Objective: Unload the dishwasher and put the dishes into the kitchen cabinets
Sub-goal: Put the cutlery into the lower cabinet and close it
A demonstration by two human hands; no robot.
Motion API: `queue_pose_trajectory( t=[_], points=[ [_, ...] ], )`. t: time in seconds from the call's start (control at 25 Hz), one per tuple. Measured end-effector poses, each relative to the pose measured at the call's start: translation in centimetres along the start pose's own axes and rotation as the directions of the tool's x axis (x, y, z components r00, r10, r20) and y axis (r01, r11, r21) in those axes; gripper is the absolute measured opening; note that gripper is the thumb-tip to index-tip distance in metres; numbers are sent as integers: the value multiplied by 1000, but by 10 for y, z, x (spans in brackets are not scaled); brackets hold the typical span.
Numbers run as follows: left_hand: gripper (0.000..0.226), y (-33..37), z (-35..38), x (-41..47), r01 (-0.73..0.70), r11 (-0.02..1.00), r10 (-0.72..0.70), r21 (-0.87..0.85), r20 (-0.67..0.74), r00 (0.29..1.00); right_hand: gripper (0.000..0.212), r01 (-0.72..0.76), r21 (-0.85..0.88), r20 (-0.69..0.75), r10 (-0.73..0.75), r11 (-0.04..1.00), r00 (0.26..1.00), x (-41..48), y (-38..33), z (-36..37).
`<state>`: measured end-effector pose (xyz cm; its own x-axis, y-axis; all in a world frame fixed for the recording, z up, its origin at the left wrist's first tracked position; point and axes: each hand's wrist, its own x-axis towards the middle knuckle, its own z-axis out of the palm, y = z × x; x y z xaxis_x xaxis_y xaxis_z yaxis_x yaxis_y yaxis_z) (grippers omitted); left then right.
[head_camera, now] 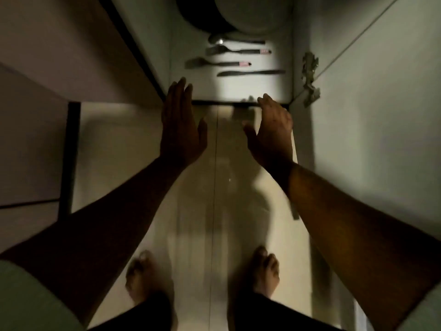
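Both hands hover out front, empty, at the front lip of a pale shelf (238, 89) (it could be a drawer, the dim light won't settle it). The left hand (181, 125) is flat, its fingers (179, 91) straight and close together, reaching just past the lip. The right hand (272, 130) is relaxed, fingers loosely bent with the tips over the dark front edge; I cannot tell whether they touch it.

The dishes are on that shelf, lined up: a knife (250, 73) nearest, then a fork (217, 63), a second fork (238, 51) and a spoon (236, 40). Behind them sit a white plate (253, 15) and a dark dish (198, 15), half cut off by the frame.

The cutlery looks light, stiff and slick. It lies flat, so a pinch on the thicker handle end should beat clawing at the blade or tines. The plate looks heavier and breakable; it is best taken at the rim, thumb on top. Bare feet (266, 268) stand on the floor (191, 211) below.
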<state>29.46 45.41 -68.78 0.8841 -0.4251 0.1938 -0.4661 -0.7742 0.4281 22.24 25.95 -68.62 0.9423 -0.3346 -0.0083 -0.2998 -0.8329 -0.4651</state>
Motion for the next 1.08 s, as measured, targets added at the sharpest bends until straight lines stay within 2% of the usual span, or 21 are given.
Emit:
queue_pose_trajectory(
  t=[0.08,0.24,0.36,0.44,0.56,0.8,0.92,1.08],
  points=[
    [69,25,-44,-41,89,996,-92,28,142,986,61,-5,-49,73,8,999,997,-47,-12,-43],
    [70,77,-128,-100,115,989,-140,93,335,932,62,-6,-100,160,22,995,987,-125,-30,-118],
    [72,131,-201,-136,196,970,-238,145,391,889,57,-33,-67,183,44,997,982,-174,-58,-183],
    [74,165,-240,-151,262,931,-351,252,430,832,55,-37,-48,236,47,998,971,-194,-77,-218],
    [75,203,-275,-171,338,889,-450,310,446,774,54,-19,-57,307,36,998,951,-216,-97,-255],
    [73,266,-291,-227,272,944,-328,188,415,849,46,-36,-17,307,39,999,951,-281,-98,-304],
    [72,294,-300,-252,200,961,-266,191,434,861,45,-111,5,277,105,994,955,-324,-87,-323],
    [71,328,-298,-277,89,979,-179,186,551,815,53,-185,0,232,180,983,956,-385,-49,-353]
  ],
)
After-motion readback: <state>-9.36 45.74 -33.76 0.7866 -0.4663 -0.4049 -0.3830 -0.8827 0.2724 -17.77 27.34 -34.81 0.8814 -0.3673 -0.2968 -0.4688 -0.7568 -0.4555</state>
